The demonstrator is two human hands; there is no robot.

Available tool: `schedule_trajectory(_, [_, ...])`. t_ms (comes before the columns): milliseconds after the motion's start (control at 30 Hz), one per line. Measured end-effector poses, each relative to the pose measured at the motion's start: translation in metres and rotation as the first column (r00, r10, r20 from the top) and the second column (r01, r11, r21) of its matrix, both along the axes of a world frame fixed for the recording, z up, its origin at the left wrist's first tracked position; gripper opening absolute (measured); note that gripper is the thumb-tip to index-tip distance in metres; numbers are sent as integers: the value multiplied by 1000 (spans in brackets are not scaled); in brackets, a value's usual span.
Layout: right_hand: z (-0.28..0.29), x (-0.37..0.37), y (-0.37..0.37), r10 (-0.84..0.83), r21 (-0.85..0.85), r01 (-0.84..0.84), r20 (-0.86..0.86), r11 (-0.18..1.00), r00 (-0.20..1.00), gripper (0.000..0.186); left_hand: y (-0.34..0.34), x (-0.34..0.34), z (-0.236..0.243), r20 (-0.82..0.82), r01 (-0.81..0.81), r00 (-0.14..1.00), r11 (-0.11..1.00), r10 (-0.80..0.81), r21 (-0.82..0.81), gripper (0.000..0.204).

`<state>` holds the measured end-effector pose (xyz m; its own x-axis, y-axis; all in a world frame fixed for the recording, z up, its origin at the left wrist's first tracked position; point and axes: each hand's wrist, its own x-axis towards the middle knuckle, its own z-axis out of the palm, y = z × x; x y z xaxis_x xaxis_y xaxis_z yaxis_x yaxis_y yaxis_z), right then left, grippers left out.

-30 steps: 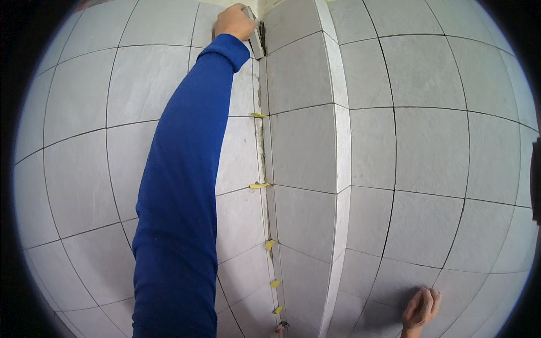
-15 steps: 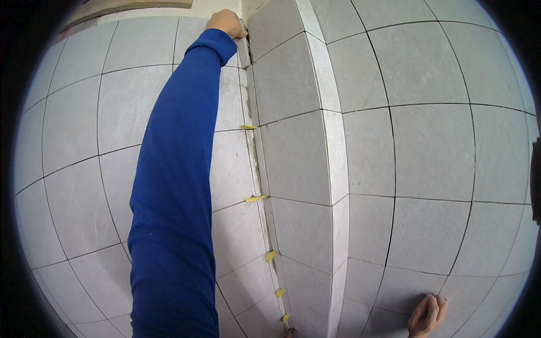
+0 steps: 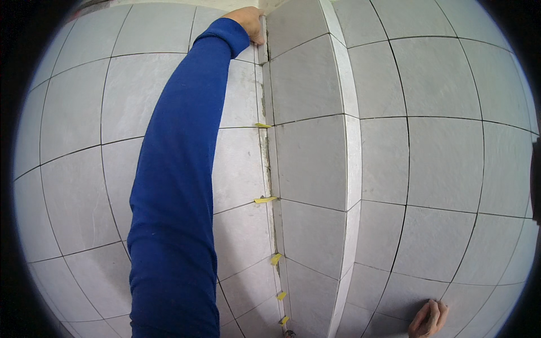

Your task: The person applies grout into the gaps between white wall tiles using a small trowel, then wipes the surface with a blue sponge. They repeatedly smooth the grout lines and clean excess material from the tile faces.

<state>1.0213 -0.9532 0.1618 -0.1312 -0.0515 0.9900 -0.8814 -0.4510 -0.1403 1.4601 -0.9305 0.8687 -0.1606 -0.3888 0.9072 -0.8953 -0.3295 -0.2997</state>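
At the top of the inside corner, my left hand (image 3: 248, 25) grips or presses a narrow tile strip (image 3: 262, 53) in the vertical gap, its fingers partly hidden. My blue sleeve crosses the left wall. At lower right, my right hand (image 3: 428, 318) touches the tiled wall (image 3: 439, 158) with curled, bunched fingers; anything under them is hidden. Below my left hand, several yellow tabs (image 3: 264, 200) stick out along the rough corner gap (image 3: 265, 152), mostly level with the horizontal joints.
Large grey square tiles (image 3: 70, 205) cover the left wall. A tiled projection with a pale vertical edge (image 3: 352, 158) stands right of the gap. Unfinished plaster (image 3: 270, 4) shows at the top. A small, unclear object (image 3: 289, 333) is at the bottom of the corner.
The strip under my left hand, slanted earlier, now stands more upright in the gap. The view has shifted, and my right hand appears a little lower, still on the wall.
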Motion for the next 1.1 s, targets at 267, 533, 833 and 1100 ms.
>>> schedule_trajectory(267, [8, 4, 4, -2, -34, 2, -16, 999, 1000, 27, 2, 6, -12, -19, 238, 971, 971, -238, 26, 79])
schedule_trajectory(533, [0, 4, 2, 3, -2, -3, -14, 1000, 1000, 29, 10, -4, -13, 52, 240, 970, 965, -236, -105, 60])
schedule_trajectory(833, [1, 1, -16, 21, -117, -28, -55, 993, 998, 20, 34, -4, -20, 111, 340, 940, 844, -324, -415, 48])
schedule_trajectory(1100, [130, 71, 22, 220, -295, -217, -22, 930, 975, 22, 81, -33, -128, 18, 871, -117, -112, -993, -479, 79])
